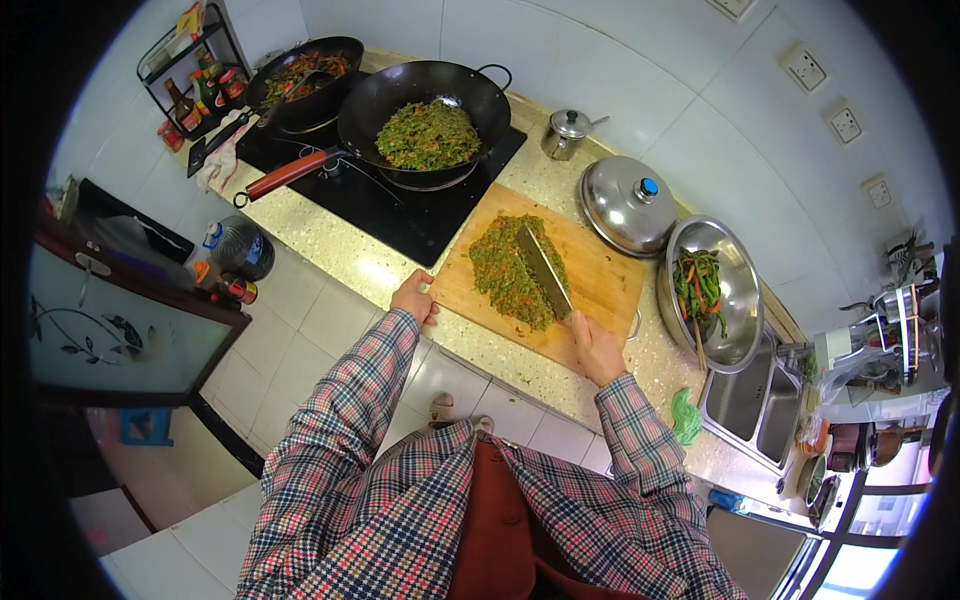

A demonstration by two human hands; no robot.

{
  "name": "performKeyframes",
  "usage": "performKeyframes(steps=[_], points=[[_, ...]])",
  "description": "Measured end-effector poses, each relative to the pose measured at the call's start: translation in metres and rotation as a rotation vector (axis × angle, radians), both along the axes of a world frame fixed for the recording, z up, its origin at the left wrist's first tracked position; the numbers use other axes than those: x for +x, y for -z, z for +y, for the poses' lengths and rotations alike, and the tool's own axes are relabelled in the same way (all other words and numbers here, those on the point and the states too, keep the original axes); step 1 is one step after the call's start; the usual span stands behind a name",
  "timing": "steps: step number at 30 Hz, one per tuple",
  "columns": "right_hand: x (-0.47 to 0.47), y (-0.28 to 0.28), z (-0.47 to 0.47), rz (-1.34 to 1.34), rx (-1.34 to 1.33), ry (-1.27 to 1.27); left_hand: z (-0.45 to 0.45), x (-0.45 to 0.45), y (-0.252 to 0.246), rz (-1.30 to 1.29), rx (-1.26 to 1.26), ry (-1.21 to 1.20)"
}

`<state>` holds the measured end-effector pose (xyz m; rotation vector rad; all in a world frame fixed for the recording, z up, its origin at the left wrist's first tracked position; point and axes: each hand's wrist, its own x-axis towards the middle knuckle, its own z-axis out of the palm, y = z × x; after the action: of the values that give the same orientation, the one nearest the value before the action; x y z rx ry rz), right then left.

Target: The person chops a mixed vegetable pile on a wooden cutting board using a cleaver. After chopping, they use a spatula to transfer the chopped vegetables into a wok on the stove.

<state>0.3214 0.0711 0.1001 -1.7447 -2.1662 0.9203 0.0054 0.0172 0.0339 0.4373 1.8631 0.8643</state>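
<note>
My right hand [598, 347] is closed around the handle of a kitchen cleaver [546, 274]. The cleaver's blade lies across a flat heap of finely chopped green and red peppers [504, 281] on a wooden cutting board [604, 271]. Part of the heap shows on the far side of the blade, the larger part on the near side. At the board's left corner, by the counter's front edge, is my left hand [415, 298] with its fingers curled. Whether those fingers grip the board is not clear.
A wok [474, 88] of chopped peppers sits on the black cooktop [420, 225], its red handle toward the counter's front. Behind it stands a second wok [259, 84]. A steel lid [619, 199], a steel bowl [739, 300] of pepper strips and a sink [739, 401] line the right.
</note>
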Motion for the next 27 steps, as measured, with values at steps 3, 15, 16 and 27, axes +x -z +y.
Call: performKeyframes(steps=[3, 15, 16, 27], points=[[0.0, -0.001, -0.006, -0.026, -0.011, -0.085, 0.0, 0.001, 0.008, 0.015, 0.006, 0.003], [0.018, 0.007, -0.013, -0.141, 0.068, -0.211, 0.003, 0.003, 0.019, 0.122, 0.016, -0.003], [0.019, 0.007, -0.014, -0.11, 0.098, -0.202, 0.004, 0.003, 0.02, 0.112, 0.02, -0.008], [0.017, 0.004, -0.009, -0.053, 0.087, -0.15, 0.003, 0.001, 0.028, 0.07, 0.024, -0.023]])
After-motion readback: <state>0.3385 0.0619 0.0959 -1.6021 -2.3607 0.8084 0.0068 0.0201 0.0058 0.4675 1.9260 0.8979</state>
